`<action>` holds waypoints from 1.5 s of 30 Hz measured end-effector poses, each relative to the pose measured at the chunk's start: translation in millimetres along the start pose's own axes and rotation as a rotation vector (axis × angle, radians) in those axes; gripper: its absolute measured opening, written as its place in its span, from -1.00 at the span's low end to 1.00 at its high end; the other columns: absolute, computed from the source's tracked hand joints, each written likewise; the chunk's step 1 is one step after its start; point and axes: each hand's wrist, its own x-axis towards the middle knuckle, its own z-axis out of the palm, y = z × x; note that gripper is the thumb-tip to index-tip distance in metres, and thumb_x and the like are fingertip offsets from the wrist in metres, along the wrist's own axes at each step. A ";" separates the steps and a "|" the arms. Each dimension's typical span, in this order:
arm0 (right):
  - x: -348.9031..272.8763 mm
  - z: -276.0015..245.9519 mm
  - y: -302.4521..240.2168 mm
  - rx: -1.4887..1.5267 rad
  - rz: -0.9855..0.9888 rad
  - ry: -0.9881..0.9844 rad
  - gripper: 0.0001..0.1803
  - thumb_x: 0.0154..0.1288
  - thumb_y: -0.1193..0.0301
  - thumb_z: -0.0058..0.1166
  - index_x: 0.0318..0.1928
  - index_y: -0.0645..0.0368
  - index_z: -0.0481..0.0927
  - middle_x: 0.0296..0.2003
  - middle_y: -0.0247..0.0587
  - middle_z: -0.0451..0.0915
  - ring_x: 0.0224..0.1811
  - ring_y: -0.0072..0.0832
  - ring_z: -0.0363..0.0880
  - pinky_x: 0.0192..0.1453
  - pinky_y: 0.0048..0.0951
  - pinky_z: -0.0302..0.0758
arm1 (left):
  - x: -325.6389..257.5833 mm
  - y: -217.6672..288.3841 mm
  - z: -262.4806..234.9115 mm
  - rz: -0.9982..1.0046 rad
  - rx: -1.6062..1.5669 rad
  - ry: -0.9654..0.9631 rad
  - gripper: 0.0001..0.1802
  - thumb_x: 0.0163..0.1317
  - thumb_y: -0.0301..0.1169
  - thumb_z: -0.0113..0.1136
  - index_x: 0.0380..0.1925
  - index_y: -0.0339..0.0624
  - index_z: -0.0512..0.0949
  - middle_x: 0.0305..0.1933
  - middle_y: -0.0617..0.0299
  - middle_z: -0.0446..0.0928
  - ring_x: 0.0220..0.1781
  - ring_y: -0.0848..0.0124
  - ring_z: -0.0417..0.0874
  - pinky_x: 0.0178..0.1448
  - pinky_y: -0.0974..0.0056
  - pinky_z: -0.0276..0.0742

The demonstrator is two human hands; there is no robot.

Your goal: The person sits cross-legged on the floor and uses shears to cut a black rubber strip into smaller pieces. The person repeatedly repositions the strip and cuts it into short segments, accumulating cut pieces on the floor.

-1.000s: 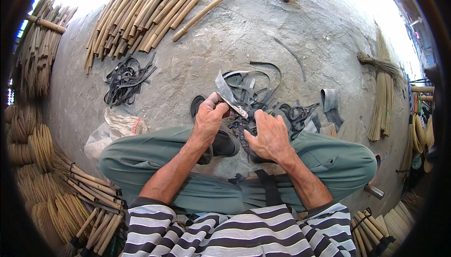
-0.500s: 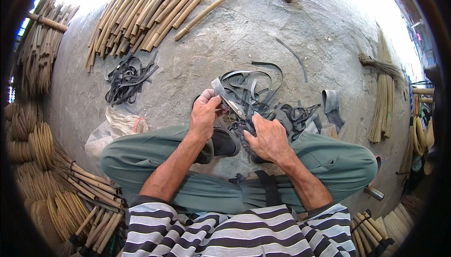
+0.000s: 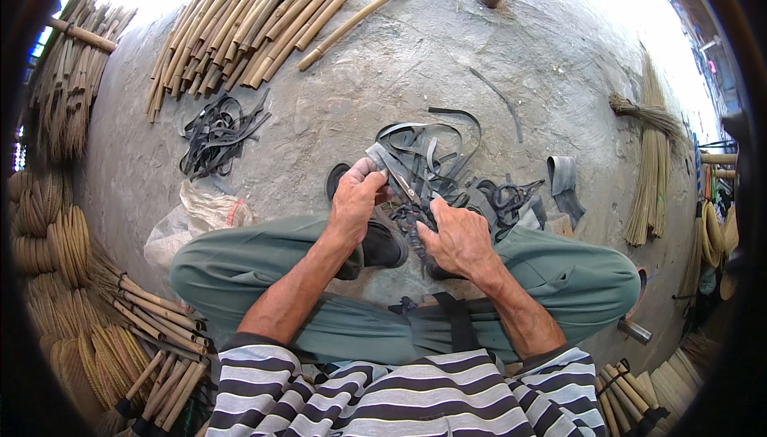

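My left hand [image 3: 355,201] pinches a grey rubber strip [image 3: 377,154] between thumb and fingers, above my shoes. My right hand [image 3: 459,236] is closed round the dark wrapped handles of a pair of scissors [image 3: 404,188]. Their metal blades point up and left and meet the strip beside my left fingertips. How far the blades are apart I cannot tell. Just beyond my hands, a loose tangle of grey rubber strips [image 3: 443,149] lies on the ground, and more dark strips [image 3: 511,196] are heaped to the right of it.
Bamboo poles [image 3: 264,25] lie at the far left, with a pile of dark strips [image 3: 220,137] below them. A whitish sack [image 3: 196,221] rests by my left knee. A wide rubber piece [image 3: 564,185] and a bundle of thin sticks [image 3: 651,157] are on the right.
My left hand has shifted slightly right and down with the strip, closer to my right hand. The scissors remain at the strip, and my right hand has hardly moved.
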 end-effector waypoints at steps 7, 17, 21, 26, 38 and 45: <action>3.1 8.4 6.6 -0.061 -0.145 0.151 -0.53 0.29 0.08 0.36 -0.20 0.25 0.52 -0.36 0.10 0.69 -0.25 0.08 0.71 -0.10 0.06 0.53 | 3.6 3.6 -4.7 0.015 0.001 0.053 -0.82 0.48 -0.43 0.10 -0.01 -0.11 0.62 -0.15 0.34 0.71 -0.21 0.54 0.67 0.03 0.30 0.64; 1.1 3.9 2.3 -0.017 -0.038 0.077 -0.51 0.32 0.09 0.32 -0.16 0.29 0.49 -0.38 0.16 0.68 -0.26 0.15 0.70 -0.11 0.10 0.54 | -2.0 -2.3 1.2 0.032 0.017 -0.069 -0.81 0.45 -0.43 0.12 -0.02 -0.13 0.63 -0.15 0.37 0.69 -0.19 0.56 0.66 0.09 0.30 0.63; 0.5 0.3 -1.0 -0.001 -0.011 0.023 -0.53 0.38 0.10 0.26 -0.15 0.31 0.50 -0.43 0.19 0.68 -0.30 0.18 0.72 -0.15 0.12 0.60 | -1.8 -3.2 0.5 -0.004 -0.010 -0.035 -0.84 0.45 -0.44 0.10 -0.06 -0.11 0.61 -0.17 0.36 0.69 -0.21 0.54 0.65 0.05 0.29 0.64; -0.7 2.4 2.7 0.003 -0.018 0.007 -0.55 0.37 0.11 0.28 -0.16 0.29 0.50 -0.42 0.18 0.68 -0.28 0.18 0.72 -0.14 0.11 0.59 | 1.9 0.6 1.1 -0.002 -0.067 0.045 -0.86 0.46 -0.44 0.07 -0.08 -0.15 0.58 -0.25 0.37 0.64 -0.28 0.58 0.61 -0.06 0.36 0.61; 2.2 10.6 9.6 -0.062 -0.128 0.192 -0.49 0.21 0.05 0.40 -0.21 0.24 0.52 -0.35 0.05 0.67 -0.24 0.07 0.68 -0.11 -0.02 0.48 | -4.8 0.2 6.9 0.077 0.062 -0.056 -0.82 0.45 -0.45 0.10 -0.03 -0.12 0.62 -0.15 0.37 0.69 -0.20 0.56 0.66 0.03 0.32 0.64; 0.9 5.4 3.9 0.001 -0.025 0.024 -0.51 0.36 0.05 0.29 -0.25 0.28 0.53 -0.41 0.18 0.71 -0.32 0.16 0.75 -0.21 0.12 0.65 | 0.0 -2.3 -1.5 -0.017 -0.020 0.000 -0.86 0.45 -0.44 0.11 -0.07 -0.11 0.60 -0.20 0.37 0.68 -0.25 0.54 0.65 0.01 0.30 0.65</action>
